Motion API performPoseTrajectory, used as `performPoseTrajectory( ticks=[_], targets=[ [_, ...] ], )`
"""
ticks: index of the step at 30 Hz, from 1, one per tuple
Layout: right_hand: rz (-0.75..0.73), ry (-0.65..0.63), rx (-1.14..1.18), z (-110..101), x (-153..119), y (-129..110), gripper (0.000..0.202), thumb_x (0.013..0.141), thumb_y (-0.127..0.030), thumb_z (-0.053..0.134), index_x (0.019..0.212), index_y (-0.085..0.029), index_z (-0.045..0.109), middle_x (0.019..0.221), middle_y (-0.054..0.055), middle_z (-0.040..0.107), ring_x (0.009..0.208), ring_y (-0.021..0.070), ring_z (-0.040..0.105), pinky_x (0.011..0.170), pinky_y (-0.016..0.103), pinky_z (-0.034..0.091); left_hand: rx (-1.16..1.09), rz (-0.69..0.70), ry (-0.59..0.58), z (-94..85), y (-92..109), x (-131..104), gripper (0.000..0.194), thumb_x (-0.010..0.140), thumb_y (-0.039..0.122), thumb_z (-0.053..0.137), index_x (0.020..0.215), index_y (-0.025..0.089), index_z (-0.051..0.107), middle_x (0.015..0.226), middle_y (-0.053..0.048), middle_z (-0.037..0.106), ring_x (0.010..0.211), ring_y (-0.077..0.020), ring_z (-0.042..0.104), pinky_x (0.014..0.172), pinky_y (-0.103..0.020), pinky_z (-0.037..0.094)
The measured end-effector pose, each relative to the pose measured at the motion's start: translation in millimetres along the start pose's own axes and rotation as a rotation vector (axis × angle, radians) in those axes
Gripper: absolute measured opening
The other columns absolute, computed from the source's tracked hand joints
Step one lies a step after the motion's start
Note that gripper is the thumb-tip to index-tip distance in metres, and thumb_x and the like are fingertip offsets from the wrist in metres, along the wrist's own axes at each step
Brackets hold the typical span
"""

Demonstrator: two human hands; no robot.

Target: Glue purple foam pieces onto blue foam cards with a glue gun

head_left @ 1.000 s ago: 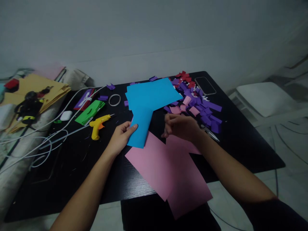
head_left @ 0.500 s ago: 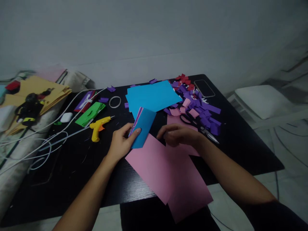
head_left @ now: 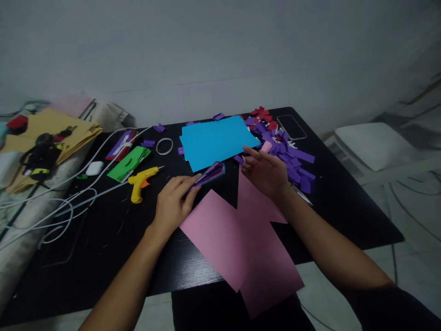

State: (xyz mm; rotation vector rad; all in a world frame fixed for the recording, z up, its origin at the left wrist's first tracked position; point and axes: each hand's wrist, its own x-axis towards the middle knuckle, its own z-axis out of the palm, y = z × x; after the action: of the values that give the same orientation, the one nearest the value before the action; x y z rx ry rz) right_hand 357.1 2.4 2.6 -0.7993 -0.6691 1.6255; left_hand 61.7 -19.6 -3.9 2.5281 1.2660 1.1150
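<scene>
Folded paper bundle (head_left: pixel 212 173) over middle of desk (head_left: pixel 337 216), pinched in left hand's (head_left: pixel 174 202) fingers. Right hand's (head_left: pixel 267 174) fingers spread, loosely curled, above pink sheets' (head_left: pixel 220 239) far end; sheets overhang near edge. Blue sheets (head_left: pixel 218 140) beyond bundle, toward far edge. Yellow glue gun (head_left: pixel 139 184) left of left hand. Purple scraps (head_left: pixel 305 179) right of blue sheets; phone (head_left: pixel 292 127) near far right corner.

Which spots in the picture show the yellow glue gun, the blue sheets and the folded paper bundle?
Yellow glue gun (head_left: pixel 138 178): head view, on its body.
Blue sheets (head_left: pixel 217 140): head view, middle of the top sheet.
Folded paper bundle (head_left: pixel 215 171): head view, end beyond the fingers.
</scene>
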Motion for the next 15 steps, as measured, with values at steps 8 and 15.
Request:
performPoseTrajectory(
  ticks=[8, 15],
  targets=[
    [-0.239, -0.052, -0.451, 6, -4, 22, 0.018, 0.083, -0.043, 0.084, 0.091, -0.027, 0.082, 0.097, 0.003, 0.077, 0.092, 0.0210, 0.071, 0.089, 0.039, 0.057, 0.162, 0.056, -0.027, 1.6, -5, -3, 0.031, 0.106, 0.027, 0.061, 0.133, 0.020, 0.075, 0.108, -0.009, 0.079, 0.096, -0.0231, 0.073, 0.086, -0.037, 0.057],
    [-0.735, -0.027, -0.990, 20, -19, 46, 0.012, 0.090, -0.035, 0.082, 0.097, -0.026, 0.078, 0.091, 0.003, 0.072, 0.080, 0.0195, 0.065, 0.077, 0.037, 0.056, 0.313, 0.128, -0.067, 6.6, 0, -6, 0.033, 0.105, 0.021, 0.062, 0.135, 0.017, 0.075, 0.115, -0.014, 0.079, 0.098, -0.0278, 0.070, 0.078, -0.039, 0.052]
  ],
)
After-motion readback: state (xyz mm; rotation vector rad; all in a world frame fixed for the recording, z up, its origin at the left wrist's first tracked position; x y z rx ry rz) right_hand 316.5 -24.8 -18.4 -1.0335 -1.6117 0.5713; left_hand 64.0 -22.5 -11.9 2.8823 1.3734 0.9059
